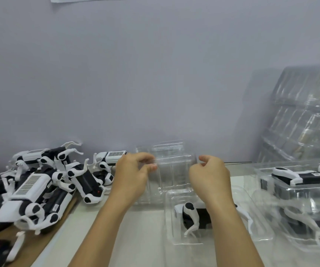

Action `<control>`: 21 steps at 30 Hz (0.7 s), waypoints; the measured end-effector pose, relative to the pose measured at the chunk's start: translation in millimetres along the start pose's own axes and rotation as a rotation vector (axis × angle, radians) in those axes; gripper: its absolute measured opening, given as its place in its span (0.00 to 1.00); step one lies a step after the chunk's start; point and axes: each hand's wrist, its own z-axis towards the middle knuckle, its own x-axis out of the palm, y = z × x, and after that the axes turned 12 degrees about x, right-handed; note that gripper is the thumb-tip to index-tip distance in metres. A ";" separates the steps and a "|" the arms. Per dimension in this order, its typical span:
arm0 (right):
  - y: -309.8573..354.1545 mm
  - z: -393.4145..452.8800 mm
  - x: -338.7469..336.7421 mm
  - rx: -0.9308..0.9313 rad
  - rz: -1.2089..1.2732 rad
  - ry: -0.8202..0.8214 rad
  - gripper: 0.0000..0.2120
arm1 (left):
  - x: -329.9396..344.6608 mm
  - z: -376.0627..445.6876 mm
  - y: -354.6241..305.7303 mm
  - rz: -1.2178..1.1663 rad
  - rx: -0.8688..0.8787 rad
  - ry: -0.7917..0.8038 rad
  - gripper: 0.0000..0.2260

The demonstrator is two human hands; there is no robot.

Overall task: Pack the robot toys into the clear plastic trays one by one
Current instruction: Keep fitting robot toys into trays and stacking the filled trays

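A heap of black-and-white robot toys fills the table's left, cut off by the frame edge. The left hand and right hand each pinch a side of a clear plastic tray, its outline faint. Below, the right forearm partly hides a toy lying in another tray. Packed trays and a leaning stack of empties sit right, blurred by glare.

A toy pile blocks the left; filled trays crowd the right. Bare tabletop lies open near, between the forearms.
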 end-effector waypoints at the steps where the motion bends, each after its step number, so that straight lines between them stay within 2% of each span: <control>1: -0.8 0.5 0.7 0.000 -0.045 0.024 0.13 | 0.9 -0.2 -1.4 0.024 0.017 0.010 0.05; 4: -1.4 2.4 1.0 -0.008 -0.124 0.038 0.11 | 1.2 -0.5 -2.8 0.098 0.068 0.066 0.03; 6: -2.1 3.5 0.2 -0.012 -0.114 0.022 0.09 | 0.3 0.1 0.4 0.061 0.041 -0.017 0.03; 9: -2.2 3.9 0.3 -0.032 -0.095 0.006 0.10 | -4.0 3.7 3.7 -0.042 -0.218 -0.172 0.10; 12: -1.2 2.0 1.5 -0.062 -0.047 -0.028 0.10 | -3.1 3.1 5.0 -0.086 -0.415 -0.074 0.10; 15: -0.7 1.1 1.5 -0.075 0.004 -0.057 0.08 | -3.8 4.8 6.1 -0.127 -0.369 -0.129 0.14; 18: 0.7 1.7 1.8 -0.106 0.069 -0.093 0.16 | -8.3 8.4 0.0 -0.257 -0.327 -0.196 0.20; 21: 5.1 -0.4 2.9 -0.147 0.177 -0.138 0.16 | -11.1 10.6 -4.3 -0.384 -0.289 -0.225 0.23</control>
